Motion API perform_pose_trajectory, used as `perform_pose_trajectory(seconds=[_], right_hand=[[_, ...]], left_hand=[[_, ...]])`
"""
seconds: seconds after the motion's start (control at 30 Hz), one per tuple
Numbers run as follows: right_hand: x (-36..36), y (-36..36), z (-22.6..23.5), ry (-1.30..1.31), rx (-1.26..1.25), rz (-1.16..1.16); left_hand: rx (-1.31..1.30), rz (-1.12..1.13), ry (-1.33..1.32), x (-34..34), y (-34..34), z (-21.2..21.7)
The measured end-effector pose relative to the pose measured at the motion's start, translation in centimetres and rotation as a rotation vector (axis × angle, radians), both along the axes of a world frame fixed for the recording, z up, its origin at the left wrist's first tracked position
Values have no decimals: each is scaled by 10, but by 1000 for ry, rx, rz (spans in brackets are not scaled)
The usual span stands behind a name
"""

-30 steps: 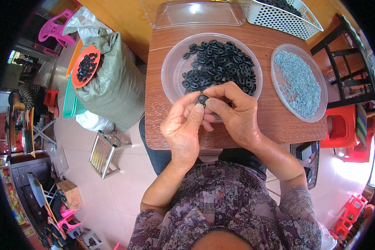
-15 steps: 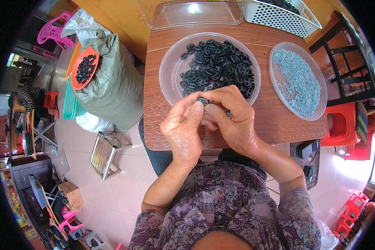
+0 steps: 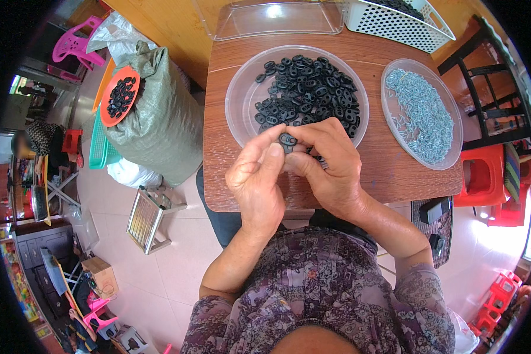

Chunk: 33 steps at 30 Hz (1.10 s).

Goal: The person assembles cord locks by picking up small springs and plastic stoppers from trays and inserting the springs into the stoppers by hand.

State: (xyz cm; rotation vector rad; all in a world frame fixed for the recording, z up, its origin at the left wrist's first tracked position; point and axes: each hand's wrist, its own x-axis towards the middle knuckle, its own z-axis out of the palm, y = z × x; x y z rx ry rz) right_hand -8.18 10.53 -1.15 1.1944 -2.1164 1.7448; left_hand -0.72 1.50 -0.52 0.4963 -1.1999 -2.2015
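My left hand (image 3: pixel 256 177) and my right hand (image 3: pixel 333 168) meet over the table's near edge. Between their fingertips is a small black oval piece with two holes (image 3: pixel 287 140). Both hands are closed on it, the thumbs from the near side. Another dark bit (image 3: pixel 321 160) shows among the curled fingers of my right hand; its shape is mostly hidden. Just beyond my hands stands a round clear tub (image 3: pixel 237 109) with a heap of similar black pieces (image 3: pixel 312 88). On the right a round clear tray (image 3: pixel 393 127) carries many thin pale-blue slivers (image 3: pixel 425 115).
A clear rectangular tray (image 3: pixel 277 26) and a white perforated basket (image 3: pixel 395 26) stand at the table's back. Left of the table, an orange plate of black pieces (image 3: pixel 120 97) rests on a full green sack (image 3: pixel 165 118). A metal step stool (image 3: pixel 150 218) and red stools (image 3: pixel 484 177) flank the table.
The black piece now shows more fully between my fingertips, its face with two holes turned up. My left thumb has shifted slightly left and down.
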Motion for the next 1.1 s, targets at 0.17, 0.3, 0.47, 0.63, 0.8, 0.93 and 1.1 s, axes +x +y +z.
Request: perform_pose_trajectory(seconds=[0.17,0.3,0.47,0.63,0.8,0.93,1.1], right_hand=[[0,1,1,-30,-37,11],[-1,0,2,-16,-57,22],[-2,3,4,50,-59,35],[-2,0,4,103,-77,34],[2,-2,6,21,-77,25],[-2,2,8,93,-34,48],[-1,3,9,85,-45,71]], left_hand=[[-126,-27,22,2,-2,-2],[-132,-46,69,3,-3,-4],[-184,-29,165,2,-5,-11],[-149,7,136,3,-3,-11],[-150,51,137,3,0,-5],[-180,17,159,4,-5,-5],[-305,24,84,8,-10,-9]])
